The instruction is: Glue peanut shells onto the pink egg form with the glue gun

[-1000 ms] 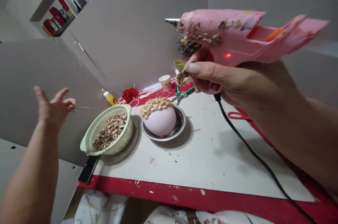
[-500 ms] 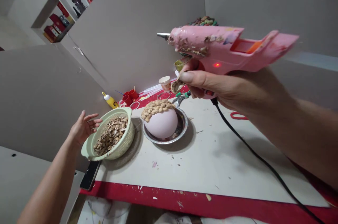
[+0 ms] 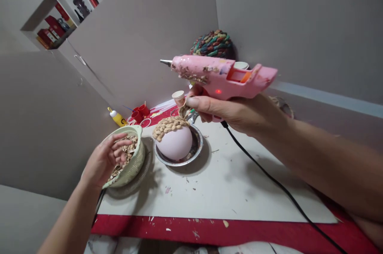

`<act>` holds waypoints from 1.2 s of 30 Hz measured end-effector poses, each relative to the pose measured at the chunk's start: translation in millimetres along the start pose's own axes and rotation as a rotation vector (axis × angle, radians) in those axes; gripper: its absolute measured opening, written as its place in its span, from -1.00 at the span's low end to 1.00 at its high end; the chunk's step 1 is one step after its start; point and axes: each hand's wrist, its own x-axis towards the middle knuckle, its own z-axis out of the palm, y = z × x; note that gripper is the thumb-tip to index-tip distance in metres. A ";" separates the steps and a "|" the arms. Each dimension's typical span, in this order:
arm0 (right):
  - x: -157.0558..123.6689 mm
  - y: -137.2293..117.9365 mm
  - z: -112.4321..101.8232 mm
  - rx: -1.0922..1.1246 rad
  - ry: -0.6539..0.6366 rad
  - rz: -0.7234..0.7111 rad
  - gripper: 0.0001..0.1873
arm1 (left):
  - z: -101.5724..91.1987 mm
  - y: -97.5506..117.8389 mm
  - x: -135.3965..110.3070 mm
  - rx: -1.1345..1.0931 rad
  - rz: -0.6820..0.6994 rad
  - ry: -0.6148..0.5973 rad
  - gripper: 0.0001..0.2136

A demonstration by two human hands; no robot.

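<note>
A pink hot glue gun (image 3: 206, 71), smeared with dried bits and showing a red light, is gripped in my right hand (image 3: 227, 112). Between the thumb and a finger of that hand is also a peanut shell (image 3: 184, 111). My left hand (image 3: 110, 156) has its fingers apart and holds nothing; it hovers over the pale green colander (image 3: 139, 158) full of peanut shells (image 3: 131, 149). To the right of the colander, a pale round balloon-like ball (image 3: 176, 144) rests in a metal bowl (image 3: 196, 156). Rows of peanut shells (image 3: 169, 125) cover its upper left part.
Behind stand a paper cup (image 3: 178, 96), red cups (image 3: 140, 112) and a yellow bottle (image 3: 117, 117). A multicoloured shell-covered ball (image 3: 212, 44) sits near the wall corner. The gun's black cord (image 3: 263, 174) crosses the white board (image 3: 215, 198) on the red cloth (image 3: 179, 227).
My left hand has moved right and over the colander. The glue gun and right hand have come lower and to the left, revealing the multicoloured ball behind. The view has shifted slightly.
</note>
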 end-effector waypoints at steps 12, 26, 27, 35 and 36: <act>0.6 -8.9 4.2 0.034 -0.281 -0.027 -0.68 | 103.2 -18.9 -26.9 -0.208 0.092 -0.245 -0.77; 15.8 -0.6 5.7 0.137 -0.510 -0.019 -0.58 | 130.9 -30.4 14.8 -0.619 -0.097 -0.524 -0.72; 17.2 0.7 4.5 0.156 -0.500 -0.040 -0.47 | 131.1 -32.7 16.4 -0.649 -0.089 -0.522 -0.72; 18.8 5.5 5.3 0.043 -0.455 -0.014 -0.44 | 122.6 -44.6 23.2 -0.731 -0.060 -0.455 -0.70; 18.4 5.3 6.2 0.031 -0.455 0.006 -0.55 | 122.0 -44.4 23.9 -0.728 -0.056 -0.437 -0.70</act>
